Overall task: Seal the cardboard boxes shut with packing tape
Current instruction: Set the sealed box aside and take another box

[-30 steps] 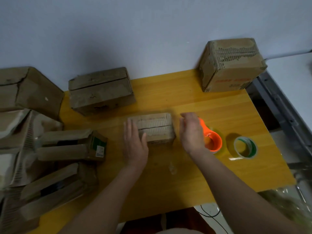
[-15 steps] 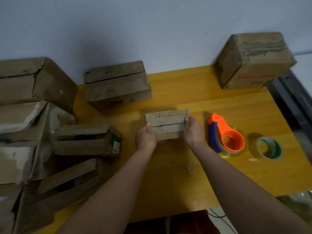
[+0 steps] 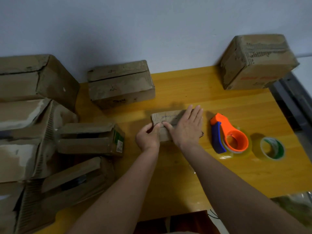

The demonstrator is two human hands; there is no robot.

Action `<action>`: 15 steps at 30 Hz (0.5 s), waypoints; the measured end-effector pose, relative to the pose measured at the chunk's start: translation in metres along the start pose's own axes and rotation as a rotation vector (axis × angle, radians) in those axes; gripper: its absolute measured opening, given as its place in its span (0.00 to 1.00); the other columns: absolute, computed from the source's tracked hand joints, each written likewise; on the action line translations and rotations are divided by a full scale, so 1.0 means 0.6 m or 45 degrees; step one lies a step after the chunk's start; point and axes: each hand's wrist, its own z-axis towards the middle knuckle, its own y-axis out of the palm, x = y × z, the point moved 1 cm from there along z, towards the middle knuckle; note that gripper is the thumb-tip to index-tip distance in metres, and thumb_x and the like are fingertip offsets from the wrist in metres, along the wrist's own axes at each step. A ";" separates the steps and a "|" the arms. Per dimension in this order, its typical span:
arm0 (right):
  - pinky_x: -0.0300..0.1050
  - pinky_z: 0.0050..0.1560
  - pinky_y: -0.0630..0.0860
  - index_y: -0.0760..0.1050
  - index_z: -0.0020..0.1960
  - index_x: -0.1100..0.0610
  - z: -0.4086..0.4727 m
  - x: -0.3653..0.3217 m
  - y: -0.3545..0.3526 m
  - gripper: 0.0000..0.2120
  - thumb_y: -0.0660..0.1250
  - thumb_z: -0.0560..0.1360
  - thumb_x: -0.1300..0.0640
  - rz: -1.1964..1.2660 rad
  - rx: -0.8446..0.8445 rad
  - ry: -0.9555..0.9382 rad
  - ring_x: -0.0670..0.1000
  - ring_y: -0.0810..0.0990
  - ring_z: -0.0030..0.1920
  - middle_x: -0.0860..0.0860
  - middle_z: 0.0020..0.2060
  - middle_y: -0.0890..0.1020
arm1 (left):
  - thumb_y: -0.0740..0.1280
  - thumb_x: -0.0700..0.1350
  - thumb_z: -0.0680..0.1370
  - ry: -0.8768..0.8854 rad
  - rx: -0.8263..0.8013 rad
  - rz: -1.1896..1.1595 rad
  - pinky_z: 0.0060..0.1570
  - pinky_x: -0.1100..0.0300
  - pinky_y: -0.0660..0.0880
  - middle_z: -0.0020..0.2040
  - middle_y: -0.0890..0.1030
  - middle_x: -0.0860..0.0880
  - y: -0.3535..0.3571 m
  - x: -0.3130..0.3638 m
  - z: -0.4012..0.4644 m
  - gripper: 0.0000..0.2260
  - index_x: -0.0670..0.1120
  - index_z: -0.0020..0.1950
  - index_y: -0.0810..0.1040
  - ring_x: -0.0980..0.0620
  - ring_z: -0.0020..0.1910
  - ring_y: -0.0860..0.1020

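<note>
A small cardboard box [image 3: 166, 118] lies in the middle of the yellow wooden table [image 3: 202, 166]. My left hand [image 3: 148, 138] grips its left end, thumb on top and fingers curled round the side. My right hand [image 3: 186, 126] lies flat across the box's top with straight fingers pointing away from me. An orange and blue tape dispenser [image 3: 228, 134] with clear tape rests on the table just right of the box. A separate roll of tape with a green core [image 3: 271, 148] lies further right.
A closed box [image 3: 119, 83] stands at the back centre, and another [image 3: 256, 61] at the back right. Several open-flapped boxes [image 3: 91, 138] pile up along the left edge. A metal frame [image 3: 297, 102] borders the table's right side.
My right hand has left the box's right end and now lies flat over its top. The left hand stays on the left end. The camera view has shifted slightly.
</note>
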 end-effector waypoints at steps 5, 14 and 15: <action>0.49 0.75 0.50 0.43 0.79 0.57 0.008 0.025 0.003 0.48 0.62 0.73 0.33 0.126 0.094 -0.059 0.55 0.45 0.78 0.57 0.78 0.44 | 0.73 0.46 0.75 -0.021 0.025 -0.100 0.50 0.63 0.76 0.60 0.79 0.48 0.010 -0.011 0.002 0.17 0.43 0.62 0.80 0.54 0.54 0.77; 0.56 0.46 0.76 0.79 0.49 0.63 0.025 0.095 -0.005 0.21 0.61 0.79 0.45 0.780 0.048 0.235 0.64 0.79 0.49 0.62 0.45 0.82 | 0.66 0.49 0.79 -0.025 0.003 -0.136 0.54 0.51 0.80 0.53 0.75 0.54 0.012 -0.019 -0.003 0.12 0.46 0.60 0.81 0.51 0.55 0.77; 0.57 0.48 0.76 0.80 0.51 0.63 0.024 0.094 -0.006 0.21 0.59 0.80 0.46 0.840 0.046 0.275 0.64 0.79 0.50 0.63 0.46 0.82 | 0.65 0.50 0.80 -0.027 0.002 -0.135 0.54 0.51 0.80 0.53 0.75 0.54 0.012 -0.019 -0.004 0.12 0.47 0.59 0.81 0.50 0.54 0.77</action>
